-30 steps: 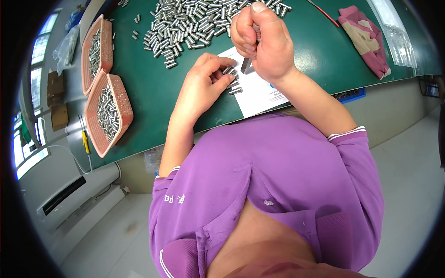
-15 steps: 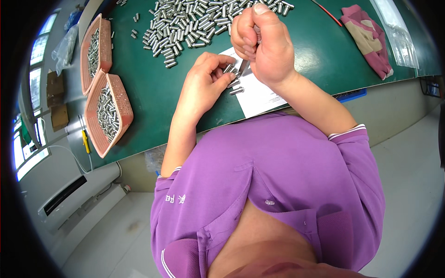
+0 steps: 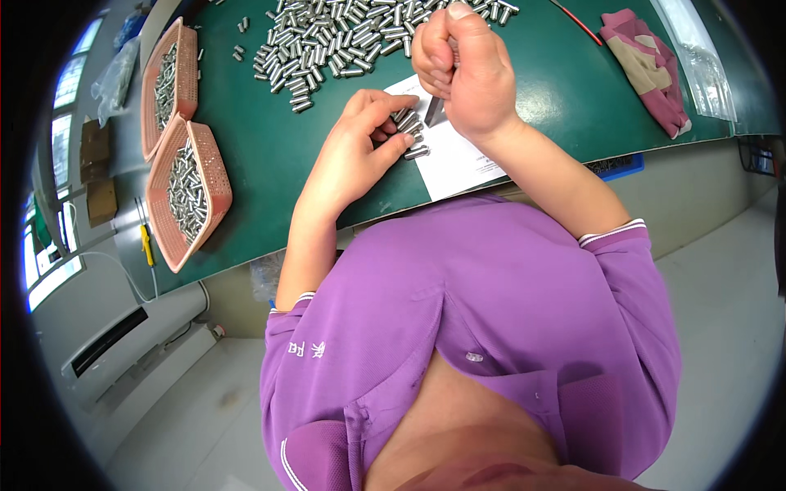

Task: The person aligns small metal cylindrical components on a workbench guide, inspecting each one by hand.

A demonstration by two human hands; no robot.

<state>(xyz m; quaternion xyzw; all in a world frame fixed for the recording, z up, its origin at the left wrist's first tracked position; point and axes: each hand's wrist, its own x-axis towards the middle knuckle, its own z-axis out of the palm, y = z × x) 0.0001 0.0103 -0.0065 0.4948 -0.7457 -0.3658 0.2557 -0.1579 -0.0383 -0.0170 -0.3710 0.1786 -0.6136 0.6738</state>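
My left hand (image 3: 357,152) rests on the green table, its thumb and forefinger curled around a short row of small metal pins (image 3: 409,124). These shiny cylinders lie side by side at the left edge of a white paper sheet (image 3: 455,160); one more pin (image 3: 417,152) sits just below the thumb. Above the paper, my right hand (image 3: 471,78) is closed in a fist around a flat metal tool (image 3: 434,111). The tool's blade points down beside the row, seemingly a little apart from it. Its handle is hidden in the fist.
A large heap of metal pins (image 3: 344,37) spreads across the far side of the table (image 3: 270,176). Two pink baskets (image 3: 214,176) of pins stand at the left, near a yellow-handled tool (image 3: 147,244). A red-handled tool (image 3: 580,23) and pink-beige cloth (image 3: 647,69) lie at the far right.
The tool's blade has shifted slightly right, away from the row of pins, and more of the row shows. My left hand keeps its curled hold.
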